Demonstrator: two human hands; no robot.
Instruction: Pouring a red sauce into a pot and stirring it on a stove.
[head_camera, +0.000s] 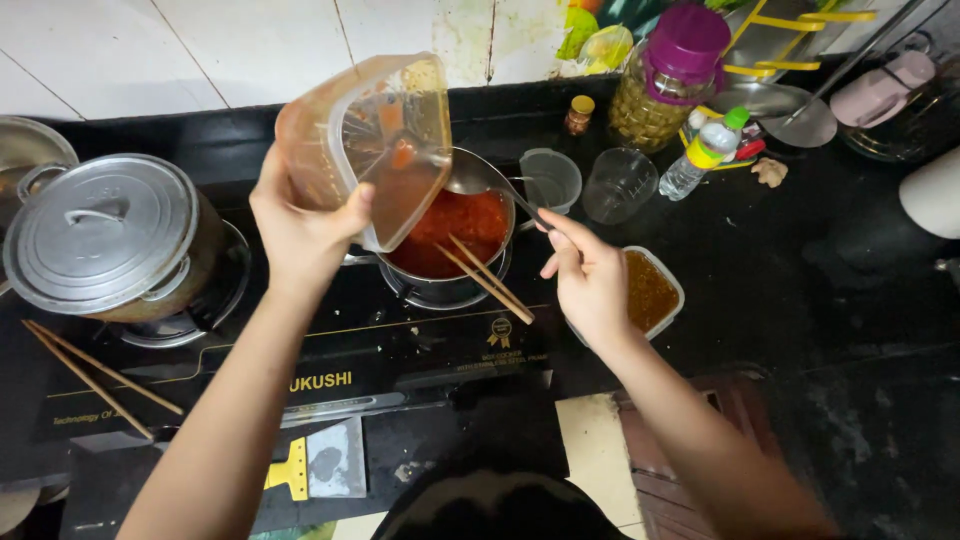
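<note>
The left hand (300, 235) was closed around a clear plastic tub (375, 140), thumb on the near wall and fingers wrapped behind, holding it tipped with its mouth facing down toward a small steel pot (450, 275). The tub was smeared orange-red inside, and its lower corner hung just above the pot's left rim. The pot sat on the middle burner of a black gas stove (330, 350) and held red sauce (465, 220). A pair of wooden chopsticks (490, 280) lay across the pot's right rim, tips in the sauce, ends pointing toward the right hand.

The right hand (590, 280) was pinched on the handle of a metal ladle (475, 175), fingers curled and grasping it; the ladle's bowl sat at the far edge of the pot, just under the tub. The right hand hovered to the right of the pot, partly over a white rectangular container (655, 290) of brownish-orange paste on the worktop (830, 300).

Left of the stove's middle burner stood a big lidded aluminium pot (105, 235) on another burner, with a second pair of chopsticks (95, 375) lying in front of it. A scraper with a yellow handle (315, 465) lay at the stove's near edge. Behind the small pot stood a grey plastic cup (550, 178), a clear glass (620, 185), a jar with a purple lid (668, 85) and a small water bottle (705, 152).
</note>
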